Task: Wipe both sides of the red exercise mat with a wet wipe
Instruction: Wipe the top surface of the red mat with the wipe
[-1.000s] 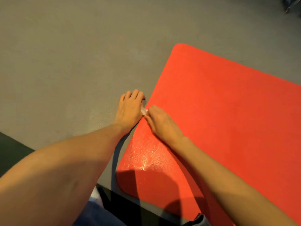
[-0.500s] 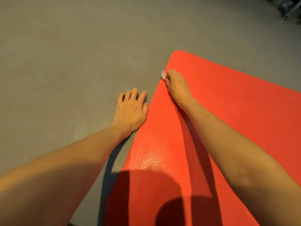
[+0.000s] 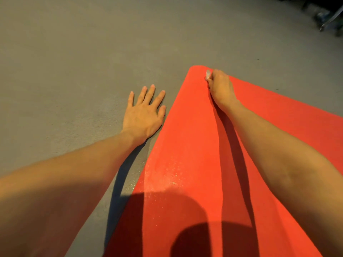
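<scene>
The right hand [image 3: 220, 88] grips a small crumpled white wet wipe [image 3: 208, 74], fingers curled round it, and presses it on the red foam exercise mat [image 3: 185, 145] at the mat's far left corner. Half a second ago it was lower down the mat's left edge, and a second ago it touched the left hand. The left hand [image 3: 143, 112] lies palm down on the grey floor [image 3: 74, 52] just beside the mat's left edge, holding nothing, its fingers now spread wider. The hands are well apart. The right arm stretches straight over the mat and casts a long shadow on it. A wet sheen glitters near the mat's left edge, above a rounded shadow. Blurred dark objects [image 3: 326, 15] sit at the floor's far right.
</scene>
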